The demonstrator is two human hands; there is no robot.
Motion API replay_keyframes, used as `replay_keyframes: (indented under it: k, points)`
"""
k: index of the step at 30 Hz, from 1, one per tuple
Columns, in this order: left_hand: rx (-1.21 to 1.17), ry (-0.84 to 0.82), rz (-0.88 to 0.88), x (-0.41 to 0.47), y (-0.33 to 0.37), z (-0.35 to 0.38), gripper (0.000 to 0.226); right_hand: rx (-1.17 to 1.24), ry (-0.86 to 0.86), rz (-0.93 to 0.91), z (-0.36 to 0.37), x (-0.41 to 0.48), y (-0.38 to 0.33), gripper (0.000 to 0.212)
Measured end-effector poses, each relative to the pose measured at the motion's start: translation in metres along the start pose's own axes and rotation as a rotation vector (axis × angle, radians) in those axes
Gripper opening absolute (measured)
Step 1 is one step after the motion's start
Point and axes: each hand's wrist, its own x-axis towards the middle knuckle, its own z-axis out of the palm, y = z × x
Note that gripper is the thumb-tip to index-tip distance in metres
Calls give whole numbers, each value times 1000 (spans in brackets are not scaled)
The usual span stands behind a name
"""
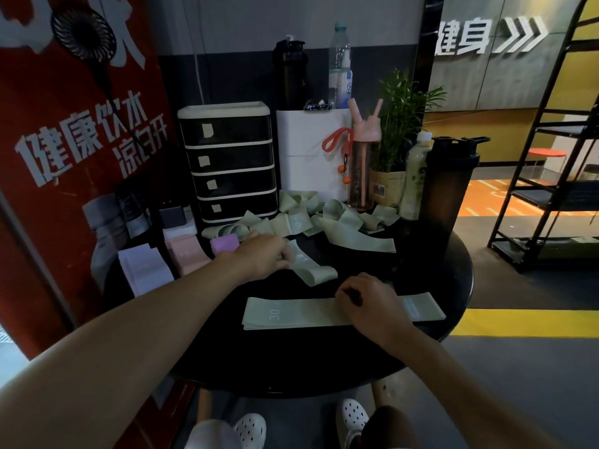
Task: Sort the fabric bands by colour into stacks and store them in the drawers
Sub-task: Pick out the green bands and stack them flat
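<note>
A flat stack of pale green bands (291, 314) marked "30" lies near the front of the round black table (291, 361). My right hand (366, 303) rests on it with curled fingers. My left hand (264, 257) pinches the end of a loose green band (316, 272) just behind the stack. Several tangled green bands (343, 222) lie further back. At the left sit sorted stacks: lilac-white (144, 268), pink (186, 254) and purple (223, 244). The black drawer unit (228, 163) stands behind them, its drawers closed.
A white box (311, 150), a pink bottle (363, 166), a potted plant (398, 131), a pale bottle (416, 176) and a black shaker (449, 189) crowd the table's back right. A red poster wall (71, 157) borders the left. A black rack (551, 176) stands at right.
</note>
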Motion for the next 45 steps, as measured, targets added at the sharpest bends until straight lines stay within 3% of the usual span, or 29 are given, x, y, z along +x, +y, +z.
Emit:
replay_keyframes:
  k: [3, 9, 16, 18, 24, 31, 35, 41, 45]
  points:
    - [-46, 53, -11, -2, 8, -2, 11, 10, 4, 5, 0, 1, 0, 16]
    - [-362, 277, 20, 3, 23, -34, 10, 90, 26, 23, -4, 1, -4, 14]
    - [-591, 429, 117, 0, 58, -90, 5, 315, 207, 98, -22, -2, -12, 9]
    - [-642, 466, 130, -3, 67, -104, 4, 417, 239, 106, -36, 2, -23, 18]
    - [-820, 512, 138, -15, 93, -138, 11, 579, 330, -82, -87, 25, -65, 34]
    - [-994, 542, 70, -26, 108, -160, 16, 461, 369, -260, -108, 34, -95, 37]
    - [-964, 546, 30, -31, 110, -161, 17, 430, 421, -271, -115, 36, -102, 10]
    - [-657, 815, -2, -49, 101, -148, 18, 422, 552, -183, -116, 43, -101, 29]
    - [-758, 608, -48, -61, 105, -147, 38, 418, 586, -195, -114, 43, -106, 32]
